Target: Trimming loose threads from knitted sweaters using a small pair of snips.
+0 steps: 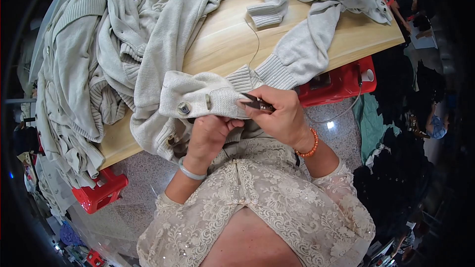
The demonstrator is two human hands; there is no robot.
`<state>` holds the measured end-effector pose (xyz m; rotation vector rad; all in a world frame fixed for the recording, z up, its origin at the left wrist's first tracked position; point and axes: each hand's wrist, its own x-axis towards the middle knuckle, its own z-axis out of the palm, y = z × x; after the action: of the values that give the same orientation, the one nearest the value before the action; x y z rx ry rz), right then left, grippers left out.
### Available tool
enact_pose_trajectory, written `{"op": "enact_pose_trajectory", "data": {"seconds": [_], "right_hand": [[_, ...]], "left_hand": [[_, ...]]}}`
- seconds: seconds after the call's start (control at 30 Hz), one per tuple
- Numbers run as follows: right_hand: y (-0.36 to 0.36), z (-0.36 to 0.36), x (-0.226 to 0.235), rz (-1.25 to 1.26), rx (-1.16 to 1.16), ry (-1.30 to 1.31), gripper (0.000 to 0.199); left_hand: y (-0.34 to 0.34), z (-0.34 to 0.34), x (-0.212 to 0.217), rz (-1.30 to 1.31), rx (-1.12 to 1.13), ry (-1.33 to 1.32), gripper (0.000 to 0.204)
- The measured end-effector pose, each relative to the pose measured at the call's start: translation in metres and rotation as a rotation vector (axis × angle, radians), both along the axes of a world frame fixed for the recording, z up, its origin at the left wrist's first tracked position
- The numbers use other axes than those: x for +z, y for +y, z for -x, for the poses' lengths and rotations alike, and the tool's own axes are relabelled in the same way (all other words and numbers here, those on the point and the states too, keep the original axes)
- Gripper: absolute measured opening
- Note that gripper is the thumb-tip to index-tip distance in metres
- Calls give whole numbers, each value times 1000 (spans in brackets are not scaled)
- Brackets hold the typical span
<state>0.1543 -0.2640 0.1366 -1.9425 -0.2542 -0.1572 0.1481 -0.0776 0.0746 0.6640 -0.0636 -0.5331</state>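
Note:
A cream knit cardigan [196, 88] lies bunched at the near edge of the table, its button band facing up. On the band sit a dark button [184, 108] and a buttonhole. My left hand [210, 136] grips the lower edge of the band from below, its fingers curled and partly hidden by the knit. In my right hand [284, 113] is a pair of dark thread snips [258, 104], with the blades pointing left over the fabric. The right fingertips touch the band. A loose thread [257, 44] trails from the ribbing up across the wood.
More cream knitwear [76, 64] is heaped over the left and far sides of the wooden table [217, 34]. Red plastic stools [101, 190] stand under its edges. To the right are green cloth [368, 123] and a dark clothes pile [396, 178]. Other people are at the far right.

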Motion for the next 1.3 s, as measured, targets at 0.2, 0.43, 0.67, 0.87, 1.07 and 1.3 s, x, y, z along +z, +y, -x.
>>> {"op": "enact_pose_trajectory", "data": {"seconds": [0.2, 0.43, 0.67, 0.87, 1.07, 1.3], "right_hand": [[5, 5, -2, 86, -3, -196, 17], [5, 7, -3, 15, 44, -126, 15], [3, 5, -2, -36, 76, 94, 13], [3, 5, -1, 12, 125, 93, 16], [0, 5, -5, -92, 40, 107, 15], [1, 5, -4, -116, 50, -95, 15]], "left_hand": [[3, 2, 14, 105, 100, 80, 46], [13, 3, 6, 157, 171, 225, 43], [7, 4, -1, 293, 133, 273, 46], [3, 0, -2, 409, 91, 314, 45], [3, 2, 2, 386, 80, 283, 45], [15, 7, -9, 356, 23, 319, 60]]}}
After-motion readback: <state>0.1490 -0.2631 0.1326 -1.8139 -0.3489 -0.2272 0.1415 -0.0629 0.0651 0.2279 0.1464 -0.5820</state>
